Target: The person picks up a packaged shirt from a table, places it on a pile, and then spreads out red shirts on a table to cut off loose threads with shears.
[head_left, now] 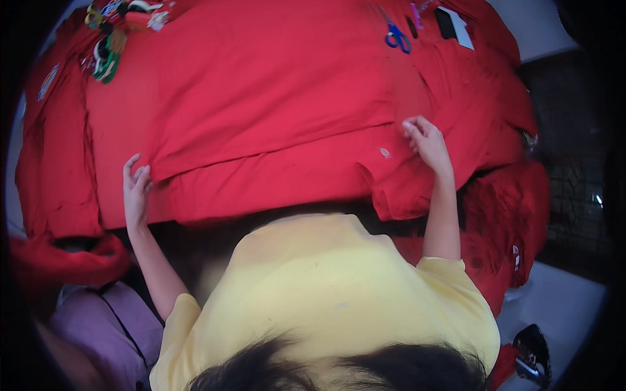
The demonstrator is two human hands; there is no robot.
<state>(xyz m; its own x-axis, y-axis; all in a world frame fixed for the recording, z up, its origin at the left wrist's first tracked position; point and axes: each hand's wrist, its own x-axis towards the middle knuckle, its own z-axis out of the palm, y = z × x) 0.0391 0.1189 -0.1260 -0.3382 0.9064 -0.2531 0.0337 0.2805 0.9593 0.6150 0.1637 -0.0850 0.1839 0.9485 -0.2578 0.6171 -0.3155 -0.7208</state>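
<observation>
A large red shirt [280,72] lies spread over other red cloth, its near hem running slantwise across the work surface. By the left end of that hem is my left hand [137,189], fingers bent and apart, holding nothing that I can see. My right hand [427,144] hovers close to the hem's right end, its fingers loosely curled with no cloth visible in them. Just left of the right hand, a red sleeve [394,186] with a small light label [384,153] hangs toward me over the near edge.
Blue-handled scissors [398,40], a pink pen-like item [416,14] and a dark phone-like object [446,23] lie at the far right. Assorted tapes or bands [106,57] are heaped far left. More red garments [508,215] are piled at right; a purple cloth item [107,326] sits lower left.
</observation>
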